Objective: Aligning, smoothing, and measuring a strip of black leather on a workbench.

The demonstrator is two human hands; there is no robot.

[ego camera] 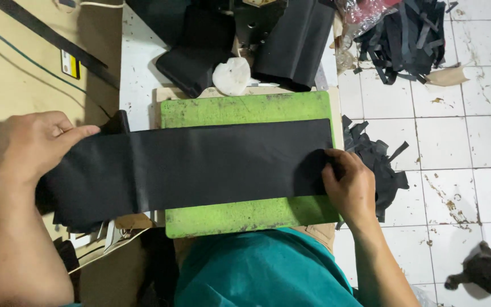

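Item: black strip [200, 165], laid flat across the green board [245, 216], running 9 to 3 o'clock.

Your left hand [32, 145], at 9 o'clock: fingers curled, thumb on top, pinching the strip's overhanging end.

Your right hand [350, 185], at 3 o'clock: fingertips pressed flat on the strip's other end.

Status, as judged: strip spread and smoothed; no cut or mark shows on it.

Black scraps [379, 162] lie on the tiled floor [473, 136], just beside the board at 3 o'clock.

You have one long black strip of sheet material [200, 165], matte and rectangular. It lies flat across the green cutting board [245, 216], slightly tilted, its right end square at the board's right edge, its left end overhanging the board well to the left.
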